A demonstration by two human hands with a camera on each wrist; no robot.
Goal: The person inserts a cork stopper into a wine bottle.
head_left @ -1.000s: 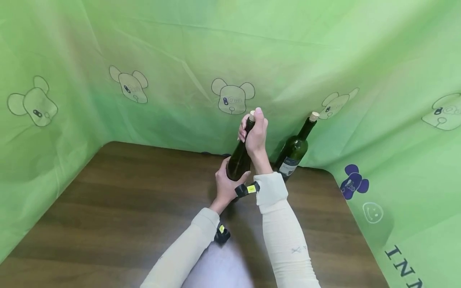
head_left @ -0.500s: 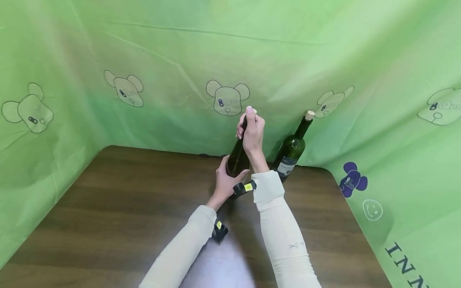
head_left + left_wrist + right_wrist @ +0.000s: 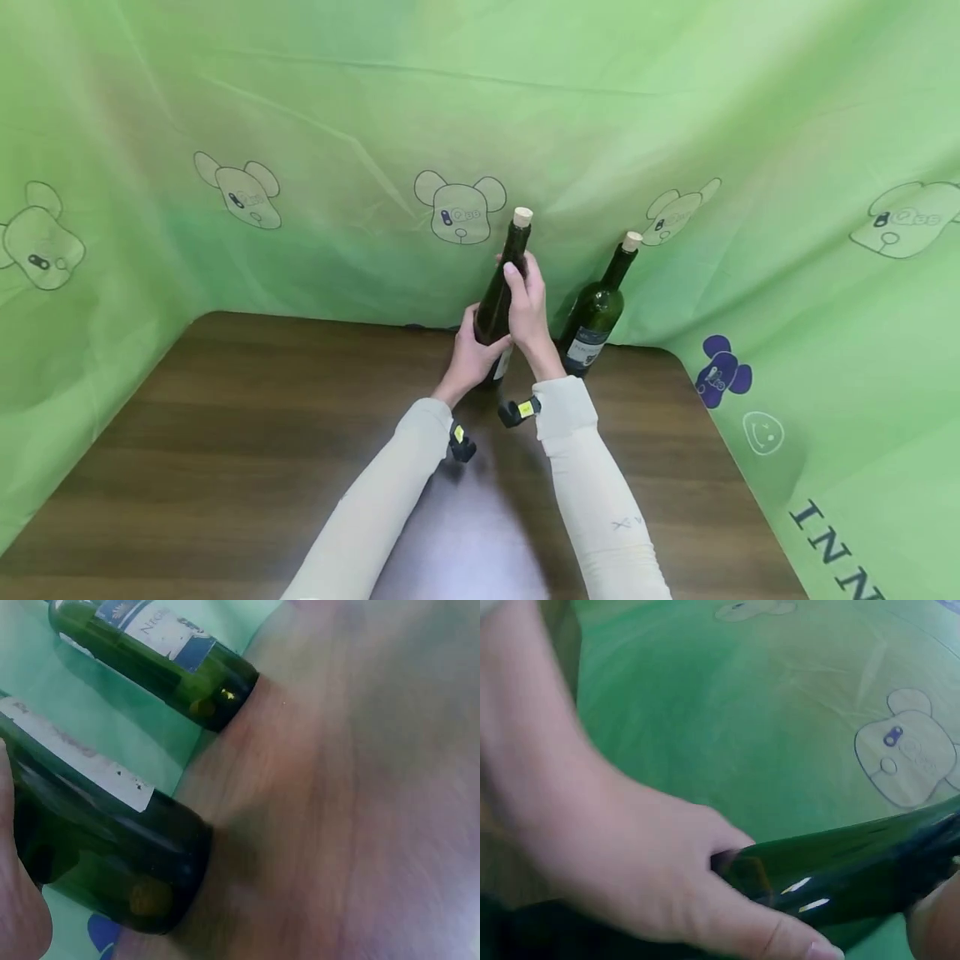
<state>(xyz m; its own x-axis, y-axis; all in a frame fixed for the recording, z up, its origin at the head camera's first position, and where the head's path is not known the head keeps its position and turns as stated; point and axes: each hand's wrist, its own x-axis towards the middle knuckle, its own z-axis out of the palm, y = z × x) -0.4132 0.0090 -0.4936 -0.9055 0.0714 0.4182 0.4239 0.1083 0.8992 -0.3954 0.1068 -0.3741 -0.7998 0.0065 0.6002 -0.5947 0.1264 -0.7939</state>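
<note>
A dark green wine bottle (image 3: 494, 302) with a cork (image 3: 522, 217) in its mouth stands near the back edge of the table. My left hand (image 3: 470, 358) grips its body low down, thumb across the front. My right hand (image 3: 529, 310) holds it higher, around the shoulder and lower neck, with the thumb pointing up along the glass. The left wrist view shows the bottle's base (image 3: 169, 870) at the tabletop and part of a worn pale label (image 3: 90, 754). My hands hide much of the bottle's body.
A second corked green wine bottle (image 3: 594, 321), with a white and blue label, stands just to the right by the back edge. Green cloth (image 3: 337, 125) printed with bear heads hangs behind and beside the wooden table (image 3: 225, 433).
My right hand has slid down from the top of the bottle to its lower neck, so the cork now shows. My left hand keeps its hold low on the bottle.
</note>
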